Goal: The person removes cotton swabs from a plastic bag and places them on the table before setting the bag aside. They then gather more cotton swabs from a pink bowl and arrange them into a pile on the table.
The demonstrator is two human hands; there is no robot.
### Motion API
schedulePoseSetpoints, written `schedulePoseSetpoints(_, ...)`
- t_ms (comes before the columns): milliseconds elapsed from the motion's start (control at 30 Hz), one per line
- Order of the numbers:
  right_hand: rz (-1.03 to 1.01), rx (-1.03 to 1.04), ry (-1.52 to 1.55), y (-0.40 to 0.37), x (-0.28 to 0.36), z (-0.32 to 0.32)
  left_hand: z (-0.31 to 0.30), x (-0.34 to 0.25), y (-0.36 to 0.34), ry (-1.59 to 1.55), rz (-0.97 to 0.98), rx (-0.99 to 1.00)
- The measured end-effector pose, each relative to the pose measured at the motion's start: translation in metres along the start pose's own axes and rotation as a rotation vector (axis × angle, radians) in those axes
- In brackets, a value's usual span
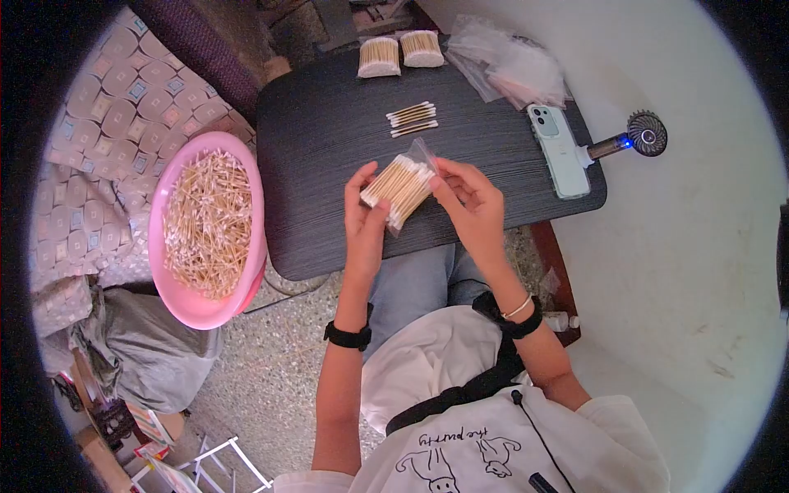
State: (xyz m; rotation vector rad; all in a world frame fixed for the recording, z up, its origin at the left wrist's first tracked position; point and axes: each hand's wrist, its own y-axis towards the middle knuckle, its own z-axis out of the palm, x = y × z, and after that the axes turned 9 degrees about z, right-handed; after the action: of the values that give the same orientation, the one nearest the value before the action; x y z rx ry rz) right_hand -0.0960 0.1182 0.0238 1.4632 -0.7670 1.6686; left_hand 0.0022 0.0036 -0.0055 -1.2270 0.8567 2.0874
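Between my two hands, above the near part of the dark table, is a clear plastic bag of cotton swabs (399, 187), held tilted. My left hand (366, 212) grips its left side, with the thumb on the front. At the upper right, my right hand (470, 197) pinches the bag's edge near its clear flap. A few loose cotton swabs (412, 117) lie on the table just beyond the bag. Two filled packs of swabs, a left pack (379, 57) and a right pack (422, 49), stand at the far edge.
A pink basin (187, 308) heaped with loose swabs sits left of the table (320, 164). At the far right lie empty plastic bags (526, 70). A phone (563, 156) and a small fan (647, 133) are at the right edge, near the wall.
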Motion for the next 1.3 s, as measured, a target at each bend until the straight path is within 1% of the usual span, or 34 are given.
schedulePoseSetpoints(100,-0.130,0.066,-0.108,0.004,0.006,-0.005,0.006,-0.006,0.000,0.075,0.023,0.067)
schedulePoseSetpoints(167,-0.096,0.093,-0.105,0.006,0.006,-0.010,0.011,-0.009,0.000,0.104,0.038,0.088)
schedulePoseSetpoints(267,-0.070,0.126,-0.111,0.008,0.002,-0.015,0.014,-0.017,-0.002,0.103,-0.028,0.119)
schedulePoseSetpoints(400,-0.039,0.164,-0.051,0.005,0.001,-0.013,0.011,-0.017,0.000,0.176,-0.016,0.117)
schedulePoseSetpoints(567,-0.057,0.119,-0.073,0.006,0.004,-0.007,0.010,-0.011,0.000,0.200,0.028,0.096)
schedulePoseSetpoints(700,-0.058,0.092,-0.206,0.006,0.000,-0.008,0.006,-0.007,-0.001,0.053,-0.019,0.088)
schedulePoseSetpoints(767,-0.059,0.112,-0.195,0.007,-0.005,-0.007,0.011,-0.014,0.000,0.017,-0.060,0.072)
schedulePoseSetpoints(867,-0.083,0.128,-0.204,0.009,-0.004,-0.008,0.004,-0.005,0.001,0.034,-0.032,0.082)
schedulePoseSetpoints(900,-0.095,0.130,-0.211,0.009,0.000,-0.007,0.003,-0.003,0.002,0.056,0.005,0.084)
schedulePoseSetpoints(967,0.000,0.057,0.087,0.010,0.005,0.005,0.002,-0.001,0.003,0.101,0.080,0.090)
schedulePoseSetpoints(1000,0.048,0.020,0.236,0.009,0.008,0.009,0.004,-0.004,0.002,0.083,0.066,0.106)
schedulePoseSetpoints(1100,0.238,0.160,0.300,0.009,0.010,0.003,0.010,-0.012,0.000,0.053,0.046,0.129)
schedulePoseSetpoints(1167,0.155,0.188,0.120,0.008,0.003,0.002,0.013,-0.012,0.001,0.063,0.062,0.111)
schedulePoseSetpoints(1200,0.114,0.201,0.029,0.007,-0.001,0.001,0.010,-0.010,0.001,0.081,0.032,0.115)
schedulePoseSetpoints(1267,-0.023,0.178,-0.056,0.009,-0.008,-0.001,0.002,-0.004,-0.001,0.117,-0.028,0.124)
schedulePoseSetpoints(1300,-0.092,0.168,-0.098,0.011,-0.009,-0.001,0.002,-0.003,-0.002,0.118,-0.023,0.119)
